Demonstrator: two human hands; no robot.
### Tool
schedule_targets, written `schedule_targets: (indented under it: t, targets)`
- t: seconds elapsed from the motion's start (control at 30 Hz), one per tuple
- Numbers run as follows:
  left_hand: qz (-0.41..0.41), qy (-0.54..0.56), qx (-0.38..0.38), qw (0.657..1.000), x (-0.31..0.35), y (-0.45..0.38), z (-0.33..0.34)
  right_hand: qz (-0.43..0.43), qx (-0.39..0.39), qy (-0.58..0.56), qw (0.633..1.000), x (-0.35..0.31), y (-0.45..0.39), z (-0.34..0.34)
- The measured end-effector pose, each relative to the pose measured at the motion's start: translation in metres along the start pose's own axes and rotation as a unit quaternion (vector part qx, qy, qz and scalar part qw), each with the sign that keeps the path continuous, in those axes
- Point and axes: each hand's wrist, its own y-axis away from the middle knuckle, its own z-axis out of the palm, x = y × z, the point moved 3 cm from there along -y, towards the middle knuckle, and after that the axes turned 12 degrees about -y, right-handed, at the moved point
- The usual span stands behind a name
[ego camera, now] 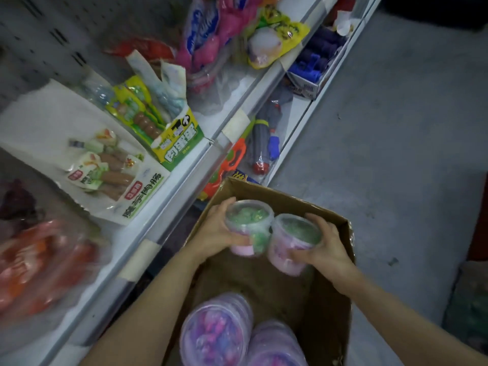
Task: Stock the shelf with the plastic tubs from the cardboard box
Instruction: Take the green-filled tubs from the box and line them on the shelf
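Two purple-filled tubs (216, 334) at the near end of the cardboard box (327, 326) are cut off by the frame edge. My left hand (216, 228) grips one green-filled tub (248, 225), my right hand (324, 247) another (293, 244); they touch above the box, beside the shelf (169, 207).

Left: sausage packs (105, 167), green-yellow carton (179, 143).
Far: pink bags (227, 30), blue toys (317, 62).
Right: grey floor (396, 128).

Dim, flat indoor light; source not seen. Heavy motion blur at left edge on red packets (39, 265). Wide-angle bending noted on shelf edge (169, 207). Soft shadow inside cardboard box (327, 326).
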Motion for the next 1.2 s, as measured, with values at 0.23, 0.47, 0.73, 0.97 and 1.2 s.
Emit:
schedule_targets:
  t: [0.23,0.47,0.73,0.97,1.2]
  targets:
    - [0.053,0.207,0.058,0.975,0.105,0.106,-0.071,-0.065,-0.064,-0.169,0.981,-0.121,0.064,-0.043]
    - [0.122,0.286,0.123,0.942,0.240,0.212,-0.117,-0.128,-0.128,-0.299,0.937,-0.255,0.155,-0.110]
    - [0.212,0.342,0.166,0.900,0.389,0.321,-0.132,-0.222,-0.191,-0.343,0.893,-0.375,0.253,-0.189]
    - [0.256,0.324,0.232,0.881,0.469,0.370,-0.171,-0.333,-0.154,-0.271,0.890,-0.466,0.306,-0.210]
    - [0.285,0.291,0.272,0.872,0.525,0.372,-0.227,-0.355,-0.138,-0.297,0.876,-0.547,0.291,-0.212]
